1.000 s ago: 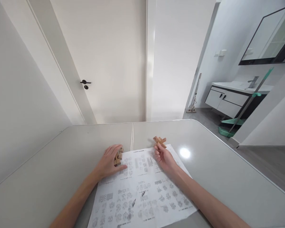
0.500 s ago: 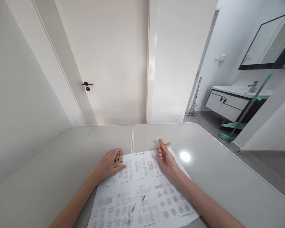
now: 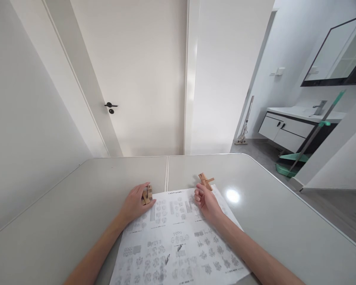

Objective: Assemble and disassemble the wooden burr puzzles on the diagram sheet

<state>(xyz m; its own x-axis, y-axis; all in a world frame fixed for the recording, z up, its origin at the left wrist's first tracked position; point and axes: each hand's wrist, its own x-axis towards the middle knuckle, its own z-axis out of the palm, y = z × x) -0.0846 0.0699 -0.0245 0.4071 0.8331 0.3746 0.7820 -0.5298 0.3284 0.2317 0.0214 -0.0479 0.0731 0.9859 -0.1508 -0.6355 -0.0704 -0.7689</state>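
Note:
My left hand (image 3: 135,203) rests on the table's grey top, fingers curled over a small cluster of wooden puzzle blocks (image 3: 147,195) at the upper left corner of a printed instruction sheet (image 3: 178,241). My right hand (image 3: 205,200) lies on the sheet's upper right part with fingers curled. Just beyond its fingertips sits a wooden cross-shaped puzzle piece (image 3: 206,181); whether the fingers still touch it I cannot make out.
The grey table (image 3: 62,213) has a seam down its middle and a rounded far right corner. Behind it stand a white door with a black handle (image 3: 110,106) and white walls. At right are a bathroom vanity (image 3: 290,122) and a green mop (image 3: 311,134).
The right hand has lowered the wooden cross piece from a raised hold to the table beyond its fingertips. The left hand stayed on its blocks. The view shifted slightly.

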